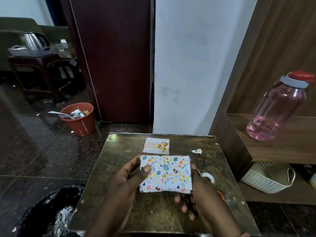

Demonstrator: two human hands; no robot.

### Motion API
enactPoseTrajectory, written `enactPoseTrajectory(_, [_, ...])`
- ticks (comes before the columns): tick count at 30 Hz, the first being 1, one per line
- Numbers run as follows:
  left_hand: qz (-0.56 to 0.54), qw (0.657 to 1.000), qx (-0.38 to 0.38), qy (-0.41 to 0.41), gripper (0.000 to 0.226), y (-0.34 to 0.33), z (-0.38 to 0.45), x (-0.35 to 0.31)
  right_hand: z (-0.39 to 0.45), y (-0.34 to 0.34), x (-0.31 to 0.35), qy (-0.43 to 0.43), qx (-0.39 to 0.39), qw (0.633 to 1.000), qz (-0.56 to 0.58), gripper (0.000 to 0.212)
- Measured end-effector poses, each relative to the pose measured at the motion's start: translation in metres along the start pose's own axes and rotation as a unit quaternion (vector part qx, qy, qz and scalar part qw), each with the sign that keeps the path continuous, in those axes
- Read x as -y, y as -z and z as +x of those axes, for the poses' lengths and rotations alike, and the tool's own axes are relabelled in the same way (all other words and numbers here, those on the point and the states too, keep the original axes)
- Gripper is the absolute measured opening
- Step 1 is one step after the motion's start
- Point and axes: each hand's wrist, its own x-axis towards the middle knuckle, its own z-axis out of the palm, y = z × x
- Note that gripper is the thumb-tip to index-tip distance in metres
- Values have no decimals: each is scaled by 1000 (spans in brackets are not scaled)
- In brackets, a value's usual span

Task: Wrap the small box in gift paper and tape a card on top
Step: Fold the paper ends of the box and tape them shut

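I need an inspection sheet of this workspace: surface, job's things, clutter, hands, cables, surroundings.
Surface: small dark table, worn and glossy.
Job's things: wrapped box held over the table; birthday card lying flat behind it, not yet taped on.
Clutter: paper scrap near the far right; white tape roll partly hidden by the right hand.
Hands: left hand grips the box's left end, thumb on top; right hand holds the right end, fingers underneath.
Cables: nothing seen.
Surroundings: waste bin on the floor; pink bottle on a shelf; woven basket below.
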Motion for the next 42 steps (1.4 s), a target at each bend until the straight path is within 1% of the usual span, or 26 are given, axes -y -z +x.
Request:
enactPoseTrajectory(3, [0, 1000, 4, 7, 58, 2, 0, -1, 2, -2, -2, 20, -14, 1000, -10, 65])
enactPoseTrajectory(5, [6, 1000, 7, -1, 62, 3, -1, -2, 4, -1, -2, 37, -18, 999, 3, 60])
enactPoseTrajectory(6, [12, 1000, 6, -7, 64, 3, -1, -3, 4, -1, -1, 45, -16, 999, 12, 61])
enactPoseTrajectory(9, [20, 999, 16, -19, 67, 3, -3, -3, 3, 0, 3, 48, 4, 998, 50, 73])
enactPoseTrajectory(13, [30, 998, 54, -32, 77, 0, -4, -4, 3, 0, 4, -13, 49, 993, 109, 88])
enactPoseTrajectory(15, [22, 998, 59, -20, 73, -6, -6, -5, 3, -1, 3, -25, 66, 988, 134, 86])
enactPoseTrajectory(17, [2, 999, 35, 2, 58, -11, -4, -5, 4, -3, 1, -26, 66, 987, 142, 79])
enactPoseTrajectory(19, [-23, 999, 23, 20, 44, -14, -4, -4, 5, -5, 1, -19, 62, 989, 135, 73])
enactPoseTrajectory(22, [-38, 998, 35, 30, 53, -14, -5, -3, 9, -5, -1, 6, 56, 990, 130, 63])
enactPoseTrajectory(24, [-47, 998, 36, 21, 53, -14, -5, -3, 13, -6, -2, 24, 38, 991, 130, 55])
enactPoseTrajectory(26, [-57, 997, 41, 20, 66, -12, -2, -2, 18, -10, -5, 32, 16, 991, 132, 49])
enactPoseTrajectory(28, [-60, 997, 45, 23, 64, -9, 2, 0, 21, -13, -9, 45, -11, 992, 121, 51])
enactPoseTrajectory(31, [-57, 997, 39, 14, 59, -5, 6, 2, 27, -9, -20, 74, -21, 993, 88, 71])
enactPoseTrajectory(32, [-60, 998, 30, 13, 59, -4, 7, 4, 29, -6, -23, 83, -16, 994, 70, 69])
enactPoseTrajectory(34, [-55, 998, 18, 9, 60, -5, 5, 3, 25, -6, -21, 113, 12, 993, -6, 47])
enactPoseTrajectory(36, [-29, 999, 11, -6, 58, -7, 3, 2, 23, -4, -19, 140, 25, 990, -24, 37])
enactPoseTrajectory(37, [-16, 1000, 11, -11, 56, -7, 2, 2, 22, -3, -18, 154, 29, 987, -21, 37])
enactPoseTrajectory(40, [19, 1000, 18, -16, 54, -10, 0, 4, 22, -4, -16, 191, 19, 981, -23, 48])
enactPoseTrajectory(42, [40, 999, 18, -25, 52, -12, -1, 5, 24, -5, -17, 209, 15, 978, -20, 49])
